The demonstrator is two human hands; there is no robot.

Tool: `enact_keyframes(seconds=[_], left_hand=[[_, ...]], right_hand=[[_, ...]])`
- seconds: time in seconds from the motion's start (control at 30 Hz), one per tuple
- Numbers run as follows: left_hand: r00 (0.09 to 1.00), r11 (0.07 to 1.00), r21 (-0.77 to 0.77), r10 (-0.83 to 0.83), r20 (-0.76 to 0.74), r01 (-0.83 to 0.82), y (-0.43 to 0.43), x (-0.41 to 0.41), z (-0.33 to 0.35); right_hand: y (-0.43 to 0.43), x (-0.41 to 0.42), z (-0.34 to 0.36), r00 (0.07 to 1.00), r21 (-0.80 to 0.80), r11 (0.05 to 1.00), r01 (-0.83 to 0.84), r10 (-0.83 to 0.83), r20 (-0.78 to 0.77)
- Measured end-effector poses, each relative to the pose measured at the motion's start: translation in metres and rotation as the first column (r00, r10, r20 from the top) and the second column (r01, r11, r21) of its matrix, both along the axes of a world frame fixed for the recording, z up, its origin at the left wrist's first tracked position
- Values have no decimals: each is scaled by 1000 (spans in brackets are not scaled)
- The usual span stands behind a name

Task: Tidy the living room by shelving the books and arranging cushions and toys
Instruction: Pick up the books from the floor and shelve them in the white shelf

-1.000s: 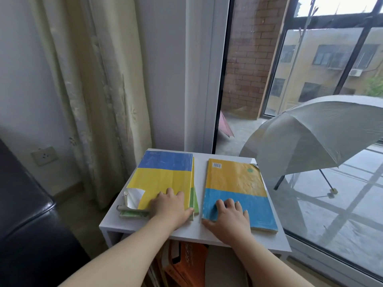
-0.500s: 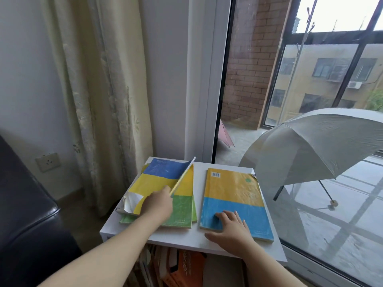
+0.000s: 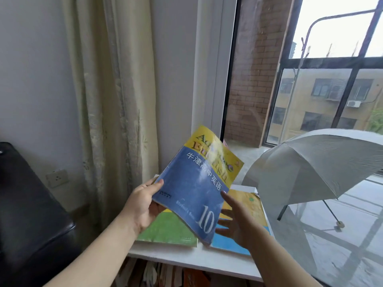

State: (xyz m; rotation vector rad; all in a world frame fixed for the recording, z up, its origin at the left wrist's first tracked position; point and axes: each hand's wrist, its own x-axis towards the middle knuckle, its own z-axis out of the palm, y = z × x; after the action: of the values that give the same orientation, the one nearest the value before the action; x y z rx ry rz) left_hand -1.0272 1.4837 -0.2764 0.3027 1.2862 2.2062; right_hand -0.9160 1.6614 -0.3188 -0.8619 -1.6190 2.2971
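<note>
A corner by a tall window (image 3: 310, 83), with a pale curtain (image 3: 112, 100) beyond the left hand and a white tabletop (image 3: 186, 257) under both forearms. The left hand (image 3: 143, 206) pinches an English textbook (image 3: 196, 183), blue and yellow with a large "10", at its near-left corner: thumb on the cover, fingers curled beneath. The book is clear of the tabletop and tilted up toward the camera. That probably serves to read the cover or to free the book for shelving.

The right hand (image 3: 238, 220) is spread, palm turned inward, just beside the book's lower right edge. It looks ready to take or steady that side, but I cannot tell whether it touches the book.

Under the left hand a green book (image 3: 165, 228) lies flat. Under the right hand lies a yellow-and-blue book (image 3: 249, 200). Both are partly covered by the raised textbook and the hands, so their titles cannot be read. Below the tabletop, near the wrists, a shelf of books (image 3: 165, 274) is cut off by the frame edge. It is the likely destination.

The textbook's yellow title is smeared by glare and motion. A grey open umbrella (image 3: 323, 168) stands to the right of the right hand, seemingly behind the glass. A dark sofa (image 3: 31, 214) sits left of the left arm.
</note>
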Motion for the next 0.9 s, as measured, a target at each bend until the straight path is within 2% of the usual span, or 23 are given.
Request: enact_keyframes(seconds=[0.07,0.13,0.2,0.27,0.3,0.37,0.4,0.43,0.47,0.5,0.53,0.57,0.63,0.67,0.8,0.9], left_hand=[[999,998,42,45,12,-45,0,0,4],[988,990,2,143,50,-143,2,-6,-1],[971,945,-233,240,15,-230,4,-16,-23],[977,825,-530,210,-33,-195,1,-27,-52],[986,743,-654,162,-31,-143,-1,-32,-64],[989,484,-862,82,-123,-148,-5,-37,-80],[975,338,-915,41,-220,-221,-6,-37,-81],[930,141,-931,-107,-351,-335,-4,-36,-81],[822,-12,-869,-334,-462,-494,-2,-31,-76],[678,-40,-786,-535,-504,-617,3,-23,-73],[573,8,-775,-669,-473,-631,9,-18,-75],[530,52,-825,-743,-408,-562,17,-12,-78],[511,39,-918,-821,-254,-394,30,-4,-89],[514,29,-929,-826,-230,-368,34,-2,-94],[509,30,-914,-823,-253,-405,37,-5,-101],[505,39,-918,-825,-252,-394,36,-7,-100]], right_hand=[[-4,-1,4,999,-8,999,-31,31,-44],[-8,-4,2,997,45,999,20,-16,-77],[-10,-4,-7,996,215,973,85,-90,13],[-9,1,-25,970,483,875,33,-145,195],[-7,5,-35,946,578,816,-17,-175,275],[-3,17,-52,866,675,727,-129,-249,433],[0,22,-54,807,707,678,-200,-296,512],[5,27,-56,746,730,629,-266,-345,569],[9,31,-56,700,745,591,-310,-388,600],[13,35,-58,666,746,577,-332,-417,619],[16,37,-58,641,743,579,-336,-437,631],[18,38,-61,620,730,599,-329,-445,646],[21,39,-63,596,706,646,-290,-455,661],[24,39,-65,589,703,659,-269,-465,661],[34,41,-63,589,708,682,-185,-499,635],[50,41,-63,600,622,783,13,-503,621]])
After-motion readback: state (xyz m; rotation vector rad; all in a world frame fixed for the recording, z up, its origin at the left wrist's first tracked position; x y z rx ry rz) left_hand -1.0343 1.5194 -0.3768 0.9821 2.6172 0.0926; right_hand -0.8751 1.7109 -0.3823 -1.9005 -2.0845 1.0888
